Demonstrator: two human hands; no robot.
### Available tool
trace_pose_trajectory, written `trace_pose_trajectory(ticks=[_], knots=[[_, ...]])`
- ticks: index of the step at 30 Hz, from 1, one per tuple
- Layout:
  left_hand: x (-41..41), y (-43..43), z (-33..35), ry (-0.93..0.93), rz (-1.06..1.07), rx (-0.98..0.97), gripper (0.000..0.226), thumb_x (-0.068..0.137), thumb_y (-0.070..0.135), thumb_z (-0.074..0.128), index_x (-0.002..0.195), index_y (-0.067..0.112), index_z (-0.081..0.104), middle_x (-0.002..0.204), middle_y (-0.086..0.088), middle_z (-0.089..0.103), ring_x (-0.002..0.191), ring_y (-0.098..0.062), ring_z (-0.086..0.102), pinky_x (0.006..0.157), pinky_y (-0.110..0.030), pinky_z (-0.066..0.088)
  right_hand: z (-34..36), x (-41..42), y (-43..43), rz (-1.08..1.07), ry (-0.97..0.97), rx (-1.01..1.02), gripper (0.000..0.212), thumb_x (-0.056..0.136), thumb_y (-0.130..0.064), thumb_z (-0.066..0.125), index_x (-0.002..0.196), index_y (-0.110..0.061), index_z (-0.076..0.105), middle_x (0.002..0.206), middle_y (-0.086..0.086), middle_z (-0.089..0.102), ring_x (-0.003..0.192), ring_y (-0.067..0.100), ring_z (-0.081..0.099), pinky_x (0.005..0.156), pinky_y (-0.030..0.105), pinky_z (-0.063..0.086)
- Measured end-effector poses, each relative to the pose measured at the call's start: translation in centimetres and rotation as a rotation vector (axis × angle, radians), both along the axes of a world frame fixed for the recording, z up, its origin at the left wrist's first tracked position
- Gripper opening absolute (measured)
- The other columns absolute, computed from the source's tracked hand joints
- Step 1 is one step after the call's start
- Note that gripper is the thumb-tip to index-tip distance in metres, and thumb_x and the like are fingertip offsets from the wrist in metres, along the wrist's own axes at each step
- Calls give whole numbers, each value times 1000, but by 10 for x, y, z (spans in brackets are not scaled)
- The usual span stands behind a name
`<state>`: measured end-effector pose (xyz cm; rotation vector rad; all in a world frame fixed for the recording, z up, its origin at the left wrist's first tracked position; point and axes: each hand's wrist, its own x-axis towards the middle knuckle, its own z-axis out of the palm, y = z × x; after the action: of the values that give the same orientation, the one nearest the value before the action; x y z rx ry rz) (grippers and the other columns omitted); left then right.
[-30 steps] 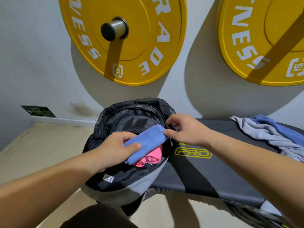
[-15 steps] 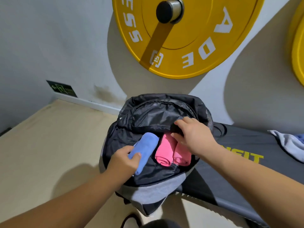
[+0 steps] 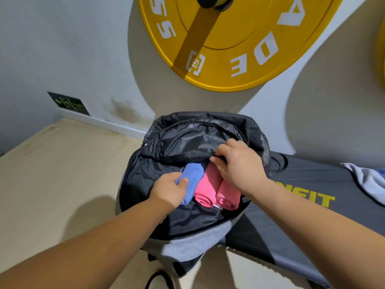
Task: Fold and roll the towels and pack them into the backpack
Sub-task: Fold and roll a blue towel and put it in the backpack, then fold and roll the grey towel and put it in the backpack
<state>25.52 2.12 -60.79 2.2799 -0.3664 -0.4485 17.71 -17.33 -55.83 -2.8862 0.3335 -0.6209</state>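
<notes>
Your left hand [image 3: 169,189] is gripping the rolled soft blue towel [image 3: 192,180], fingers curled round it inside the black nylon backpack [image 3: 187,222], beside two pink rolls [image 3: 216,190]; your right hand [image 3: 239,165] is pinching the opening's edge.

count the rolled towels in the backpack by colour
blue rolled towel: 1
pink rolled towels: 2
total in the backpack: 3

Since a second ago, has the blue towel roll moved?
Yes. The blue towel roll, gripped by the left hand, has dropped from atop the pink rolls to their left inside the backpack.
</notes>
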Motion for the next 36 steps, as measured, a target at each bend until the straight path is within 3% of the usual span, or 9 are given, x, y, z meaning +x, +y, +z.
trace_pose_trajectory(ticks=[3, 7, 10, 12, 19, 22, 27, 32, 36], knots=[[2, 5, 4, -38, -52, 135, 36, 98, 37, 50, 80, 6, 56, 73, -12, 57, 69, -26, 51, 66, -33, 41, 2, -13, -3, 79, 93, -14, 32, 97, -48, 56, 109, -21, 69, 100, 1, 59, 100, 27, 58, 77, 37, 50], [-8, 6, 32, -207, -107, 207, 36, 97, 35, 49, 69, 14, 42, 69, -1, 44, 66, -22, 43, 58, -33, 33, 18, -37, -8, 102, 97, 31, 34, 97, -47, 53, 115, -22, 67, 105, 1, 59, 104, 25, 58, 79, 38, 52], [-28, -14, 61, -353, -215, 167, 18, 95, 29, 57, 90, 14, 64, 97, -1, 57, 97, -25, 52, 81, -37, 48, 32, -58, -20, 62, 105, 40, 30, 97, -44, 52, 109, -22, 68, 105, 2, 60, 104, 27, 59, 78, 37, 51], [-47, -39, 80, -436, -292, 163, 23, 92, 28, 62, 111, 17, 69, 114, 0, 60, 112, -24, 53, 96, -37, 47, 42, -79, -34, 20, 137, 36, 27, 97, -40, 52, 106, -20, 68, 105, 4, 60, 105, 30, 60, 76, 38, 50], [-144, -156, 124, -407, -614, 211, 13, 86, 23, 60, 86, 20, 73, 85, 4, 73, 87, -21, 66, 76, -27, 49, 49, -190, -121, -222, 259, 28, 28, 96, -39, 51, 106, -18, 67, 107, 7, 61, 108, 32, 60, 75, 37, 49], [-187, -202, 128, -384, -741, 280, 18, 83, 17, 53, 84, 19, 71, 83, 2, 73, 84, -22, 66, 75, -29, 55, 35, -247, -158, -366, 329, 64, 27, 95, -37, 53, 105, -15, 66, 108, 8, 61, 104, 32, 59, 70, 35, 43], [-248, -235, 95, -339, -828, 245, 16, 85, 24, 53, 70, 23, 59, 78, 5, 67, 75, -23, 61, 68, -27, 50, 2, -330, -217, -713, 360, 176, 29, 94, -32, 51, 116, -19, 63, 117, 8, 60, 103, 31, 60, 69, 34, 42], [-248, -229, 66, -408, -922, 256, 25, 92, 29, 52, 112, 28, 66, 113, 7, 68, 106, -21, 63, 91, -35, 52, -19, -387, -253, -988, 294, 392, 34, 94, -36, 54, 117, -11, 49, 122, 14, 51, 105, 38, 57, 74, 39, 43], [-237, -229, 58, -457, -945, 263, 33, 96, 27, 54, 128, 26, 62, 124, 6, 62, 110, -18, 59, 94, -32, 49, -30, -402, -263, -1022, 349, 538, 39, 92, -39, 61, 115, -10, 49, 108, 11, 59, 89, 31, 56, 69, 38, 45]])
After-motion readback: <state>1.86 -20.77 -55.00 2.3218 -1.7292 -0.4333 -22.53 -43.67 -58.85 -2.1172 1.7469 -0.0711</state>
